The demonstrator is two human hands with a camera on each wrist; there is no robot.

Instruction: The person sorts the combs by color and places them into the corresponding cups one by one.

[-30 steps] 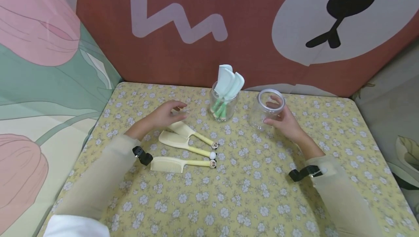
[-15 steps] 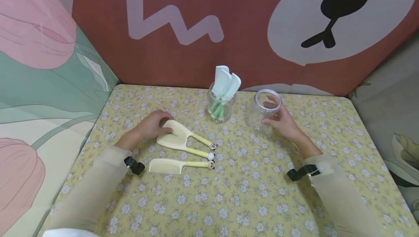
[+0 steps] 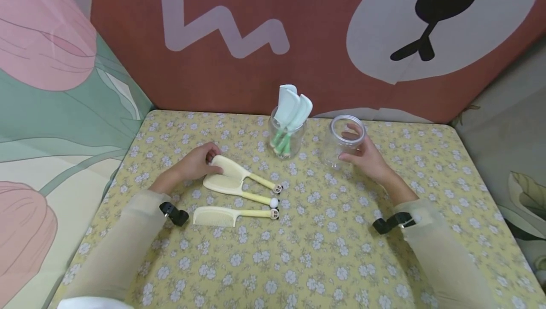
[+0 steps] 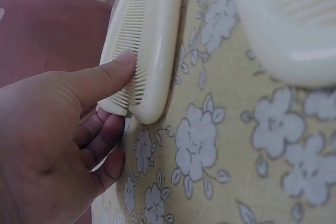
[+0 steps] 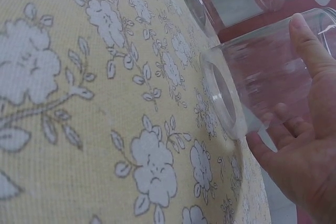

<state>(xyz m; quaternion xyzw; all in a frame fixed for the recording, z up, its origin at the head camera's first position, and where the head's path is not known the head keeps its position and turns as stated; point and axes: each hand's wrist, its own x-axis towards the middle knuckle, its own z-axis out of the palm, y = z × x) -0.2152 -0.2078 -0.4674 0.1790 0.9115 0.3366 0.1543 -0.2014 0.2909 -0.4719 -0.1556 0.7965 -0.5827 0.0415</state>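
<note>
Three pale yellow combs lie on the table to the left, their handles pointing right. My left hand (image 3: 196,162) pinches the head of the farthest comb (image 3: 232,167), thumb across its teeth (image 4: 137,40) and fingers at its far edge. That comb partly overlaps the middle comb (image 3: 222,183). Closest to me lies the third comb (image 3: 215,215), apart from these two. On the right, my right hand (image 3: 368,157) grips a clear jar (image 3: 332,150) by its side. The jar stands upright with no lid, and no contents show inside it.
Between the hands, farther back, a second clear jar (image 3: 273,133) holds several mint-green combs (image 3: 289,110), heads up. A yellow flowered cloth covers the table (image 3: 290,257). A reddish-brown printed curtain (image 3: 239,81) hangs behind the far edge.
My left hand has come down and toward me, from above the combs to a pinch on the farthest one. The right hand keeps its hold on the clear jar. The view has shifted slightly.
</note>
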